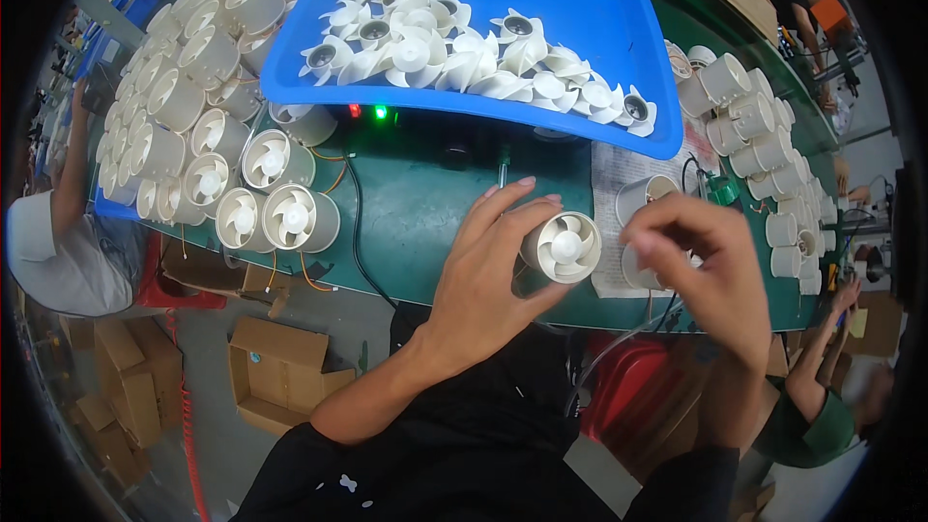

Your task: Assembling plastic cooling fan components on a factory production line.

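My left hand [488,275] is wrapped round a white cylindrical fan [565,247], its bladed opening facing up. The fan sits over the front part of the green bench. To its right my right hand [710,261] is raised, fingers curled toward the thumb and a little blurred. Whether it pinches anything small is hidden. Behind those fingers, a white fan housing [643,195] stands on a printed paper sheet [609,169], with another housing partly covered by the hand. Above both hands, a blue tray [599,14] holds many loose white fan impellers [411,50].
Many white fans [179,101] are stacked at the left, some trailing wires. More housings [759,121] are piled at the right. A black cable [355,222] crosses the green bench [416,184]. Cardboard boxes [280,367] lie on the floor. Other people work at both sides.
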A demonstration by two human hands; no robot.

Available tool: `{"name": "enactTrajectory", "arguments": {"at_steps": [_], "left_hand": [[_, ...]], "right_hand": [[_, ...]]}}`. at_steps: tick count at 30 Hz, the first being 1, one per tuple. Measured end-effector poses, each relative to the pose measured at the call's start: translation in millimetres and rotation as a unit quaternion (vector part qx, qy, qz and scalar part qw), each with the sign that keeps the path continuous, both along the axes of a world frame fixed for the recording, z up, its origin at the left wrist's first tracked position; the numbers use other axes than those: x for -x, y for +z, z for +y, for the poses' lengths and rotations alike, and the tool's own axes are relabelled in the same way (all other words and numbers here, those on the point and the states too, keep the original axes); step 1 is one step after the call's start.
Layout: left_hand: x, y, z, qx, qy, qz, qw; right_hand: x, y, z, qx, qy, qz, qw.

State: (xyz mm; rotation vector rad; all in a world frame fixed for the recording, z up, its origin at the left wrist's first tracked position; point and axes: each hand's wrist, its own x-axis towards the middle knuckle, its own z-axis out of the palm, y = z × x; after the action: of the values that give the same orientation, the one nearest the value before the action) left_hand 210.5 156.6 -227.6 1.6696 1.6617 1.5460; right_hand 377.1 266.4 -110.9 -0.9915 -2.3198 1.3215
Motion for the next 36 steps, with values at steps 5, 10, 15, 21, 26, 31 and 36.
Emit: {"name": "enactTrajectory", "arguments": {"at_steps": [5, 10, 15, 21, 26, 31, 36], "left_hand": [[1, 1, -1, -0.004, -0.032, 0.061, 0.998], [0, 1, -1, -0.006, -0.031, 0.042, 0.999], [0, 0, 0, -0.014, -0.045, 0.017, 0.999], [4, 3, 1, -0.001, -0.029, 0.031, 0.999], [3, 1, -1, -0.003, -0.039, 0.039, 0.998], [4, 3, -2, 0.009, -0.038, 0.096, 0.995], [5, 1, 2, 0.002, -0.010, 0.013, 1.000]], "right_hand": [[14, -10, -11, -0.153, 0.056, -0.068, 0.984], [2, 1, -9, -0.165, 0.013, -0.007, 0.986], [6, -7, -8, -0.132, 0.116, -0.134, 0.975], [0, 27, -13, -0.064, 0.062, 0.060, 0.994], [-4, 4, -12, -0.062, 0.070, 0.019, 0.995], [7, 3, -13, -0.091, 0.116, -0.168, 0.975], [3, 27, -27, 0.000, 0.005, -0.039, 0.999]]}}
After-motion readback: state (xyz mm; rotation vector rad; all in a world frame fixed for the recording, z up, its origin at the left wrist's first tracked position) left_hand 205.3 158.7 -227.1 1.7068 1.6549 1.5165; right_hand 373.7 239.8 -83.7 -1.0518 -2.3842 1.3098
